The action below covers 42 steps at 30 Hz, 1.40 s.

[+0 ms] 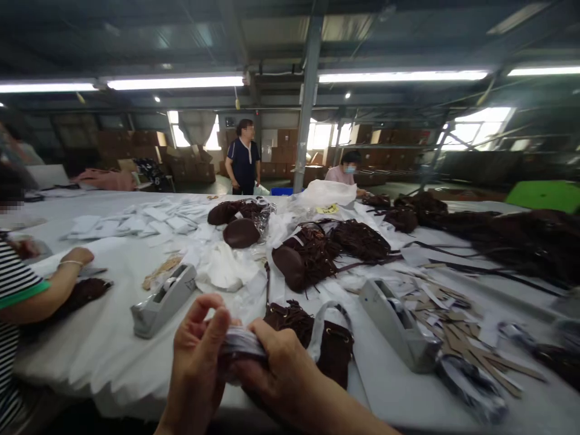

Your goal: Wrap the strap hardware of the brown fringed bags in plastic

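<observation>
Between my two hands, above the table's front edge, is a plastic-wrapped strap [244, 343], a bundled loop with a whitish, shiny surface and dark parts showing below. My right hand [283, 362] is closed around its right end. My left hand [199, 350] is closed at its left end, thumb and forefinger pinched together; what lies between those fingertips is hidden. Just beyond my hands lies a dark brown fringed bag [334, 353], its handle [319, 329] covered in white wrapping. Grey tape dispensers stand on either side, one to the left [163, 302] and another to the right [401, 329].
More brown fringed bags [308, 257] lie farther back on the white-covered table [113, 338]. Beige strips [466, 338] and a wrapped coil [471, 386] are at right; white packets [154, 217] at back left. A co-worker in stripes [22, 284] works at left; others are beyond the table.
</observation>
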{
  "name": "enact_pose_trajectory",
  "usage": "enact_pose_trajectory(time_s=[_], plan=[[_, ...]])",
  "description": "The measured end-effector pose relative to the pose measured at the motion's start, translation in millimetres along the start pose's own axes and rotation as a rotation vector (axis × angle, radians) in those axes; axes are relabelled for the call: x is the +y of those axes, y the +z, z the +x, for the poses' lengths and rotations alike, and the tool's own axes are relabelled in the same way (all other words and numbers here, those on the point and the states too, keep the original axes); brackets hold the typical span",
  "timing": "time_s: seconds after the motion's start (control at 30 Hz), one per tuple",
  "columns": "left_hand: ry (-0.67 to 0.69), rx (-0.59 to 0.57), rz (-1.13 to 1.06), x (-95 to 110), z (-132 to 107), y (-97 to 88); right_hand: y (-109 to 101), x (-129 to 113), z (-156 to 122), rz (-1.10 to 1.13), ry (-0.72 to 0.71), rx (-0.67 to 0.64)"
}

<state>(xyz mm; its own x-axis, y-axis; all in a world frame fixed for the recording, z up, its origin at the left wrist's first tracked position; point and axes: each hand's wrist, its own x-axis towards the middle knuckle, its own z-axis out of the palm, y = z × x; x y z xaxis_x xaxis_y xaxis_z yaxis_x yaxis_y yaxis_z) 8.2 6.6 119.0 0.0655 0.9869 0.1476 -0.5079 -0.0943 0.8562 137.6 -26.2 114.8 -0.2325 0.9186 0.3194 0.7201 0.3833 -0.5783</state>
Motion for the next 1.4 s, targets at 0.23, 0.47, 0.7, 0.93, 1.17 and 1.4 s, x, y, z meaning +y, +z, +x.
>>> enact_pose_trajectory(time_s=[0.23,0.47,0.7,0.93,1.17,1.4], plan=[[-0.158,-0.479,0.594,-25.0,4.3,-20.5,13.4,29.5,-18.1,-0.577,-0.139,-0.106],[-0.072,-0.131,0.364,2.8,-4.6,3.9,4.9,27.8,-12.8,-0.259,-0.244,0.169],[-0.033,0.175,-0.02,-5.6,35.1,-11.6,26.1,98.8,-23.6,-0.389,-0.257,0.306],[0.111,0.191,0.012,-0.5,62.9,-28.0,28.6,145.0,-44.5,-0.401,-0.083,0.151],[0.155,-0.16,0.286,28.6,63.5,2.6,-48.0,49.7,41.6,0.134,-0.293,-0.01],[0.265,0.034,-0.073,37.8,61.8,32.1,-27.2,15.9,69.2,0.191,-0.192,0.177]])
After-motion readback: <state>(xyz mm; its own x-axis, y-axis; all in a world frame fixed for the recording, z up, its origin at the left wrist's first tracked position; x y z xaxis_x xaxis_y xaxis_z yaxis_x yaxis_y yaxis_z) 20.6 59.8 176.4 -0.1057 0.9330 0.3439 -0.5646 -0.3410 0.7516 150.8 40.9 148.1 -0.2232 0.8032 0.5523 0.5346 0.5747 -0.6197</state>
